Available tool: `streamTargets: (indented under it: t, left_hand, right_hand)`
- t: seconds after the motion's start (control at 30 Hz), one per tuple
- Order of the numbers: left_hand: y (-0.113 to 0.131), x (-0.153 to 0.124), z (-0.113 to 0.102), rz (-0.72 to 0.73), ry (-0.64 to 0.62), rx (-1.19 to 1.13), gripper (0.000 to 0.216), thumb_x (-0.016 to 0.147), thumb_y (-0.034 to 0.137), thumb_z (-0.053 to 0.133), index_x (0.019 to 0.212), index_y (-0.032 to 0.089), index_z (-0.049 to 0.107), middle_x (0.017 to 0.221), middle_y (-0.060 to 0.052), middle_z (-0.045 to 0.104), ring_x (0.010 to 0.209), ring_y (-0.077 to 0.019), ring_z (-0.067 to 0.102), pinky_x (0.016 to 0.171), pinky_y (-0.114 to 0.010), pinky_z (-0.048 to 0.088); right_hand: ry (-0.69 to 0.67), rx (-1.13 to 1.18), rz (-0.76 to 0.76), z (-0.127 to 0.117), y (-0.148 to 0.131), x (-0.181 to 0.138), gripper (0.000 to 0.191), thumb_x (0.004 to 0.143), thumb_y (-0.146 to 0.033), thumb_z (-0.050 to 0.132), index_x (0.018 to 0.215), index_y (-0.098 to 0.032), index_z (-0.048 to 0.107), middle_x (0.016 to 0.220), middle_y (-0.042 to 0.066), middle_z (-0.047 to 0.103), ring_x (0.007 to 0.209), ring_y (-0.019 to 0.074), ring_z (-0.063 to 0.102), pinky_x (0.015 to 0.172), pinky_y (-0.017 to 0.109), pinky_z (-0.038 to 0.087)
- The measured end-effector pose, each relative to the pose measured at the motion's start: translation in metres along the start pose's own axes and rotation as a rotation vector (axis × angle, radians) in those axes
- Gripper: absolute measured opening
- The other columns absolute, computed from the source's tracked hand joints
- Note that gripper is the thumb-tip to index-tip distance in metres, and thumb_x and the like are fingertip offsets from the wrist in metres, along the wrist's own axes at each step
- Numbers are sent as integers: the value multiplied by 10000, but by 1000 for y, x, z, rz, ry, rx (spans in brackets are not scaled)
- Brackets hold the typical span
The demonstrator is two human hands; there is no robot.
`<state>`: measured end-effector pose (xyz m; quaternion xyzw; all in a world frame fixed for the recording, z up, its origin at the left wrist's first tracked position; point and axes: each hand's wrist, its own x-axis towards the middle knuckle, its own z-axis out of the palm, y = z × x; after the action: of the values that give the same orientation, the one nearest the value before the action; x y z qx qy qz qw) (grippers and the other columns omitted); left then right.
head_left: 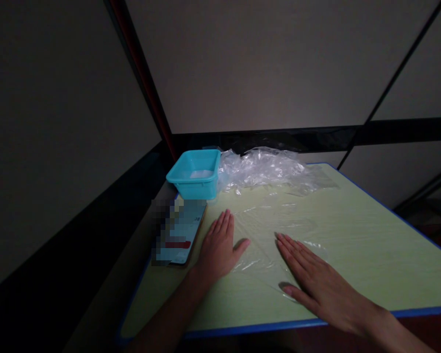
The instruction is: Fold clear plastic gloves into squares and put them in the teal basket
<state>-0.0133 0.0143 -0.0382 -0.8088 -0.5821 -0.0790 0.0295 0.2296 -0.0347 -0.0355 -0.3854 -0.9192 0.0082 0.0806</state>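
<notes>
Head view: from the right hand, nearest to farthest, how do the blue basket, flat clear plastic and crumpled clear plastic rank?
1. Flat clear plastic: right at the right hand, extending to its left.
2. Crumpled clear plastic: ahead, farther back.
3. Blue basket: back left, beyond the crumpled plastic's left end.

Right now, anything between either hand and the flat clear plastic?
Nothing visible. The left hand and right hand are palm down, apparently touching the flat plastic. The phone sits left of the left hand; the tub and crumpled plastic lie beyond both hands.
</notes>
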Motion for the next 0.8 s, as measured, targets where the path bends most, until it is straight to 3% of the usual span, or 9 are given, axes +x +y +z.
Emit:
streamTargets:
  t: [0.47,0.63,0.73,0.8]
  left_hand:
    - [-2,1,2,-13,26,-33,676,848,470,429,1304,-16,317,1401,-220,272,1307,-282,235,1050,-419,268]
    - [-8,5,-12,-40,104,-94,613,860,447,407,1299,28,323,1399,-214,288,1310,-283,223,1046,-461,260]
    - [10,7,-26,12,159,-145,611,866,435,395,1317,35,294,1417,-194,262,1328,-261,173,1060,-445,241]
    - [34,5,-29,113,128,-170,659,859,467,389,1326,15,279,1431,-192,222,1335,-253,148,1070,-419,229]
  right_hand:
    - [9,9,7,0,0,0,726,881,-464,376,1410,-106,30,1457,126,112,1321,259,149,1059,413,270]
    - [15,6,9,1,0,0,721,881,-468,369,1408,-88,55,1452,142,116,1320,270,151,1055,423,275]
    - [23,1,3,2,1,-1,721,878,-473,374,1408,-81,80,1451,149,121,1320,269,156,1052,420,282]
    - [35,4,-6,3,1,0,714,876,-472,383,1407,-83,105,1449,149,139,1320,268,160,1049,423,287]
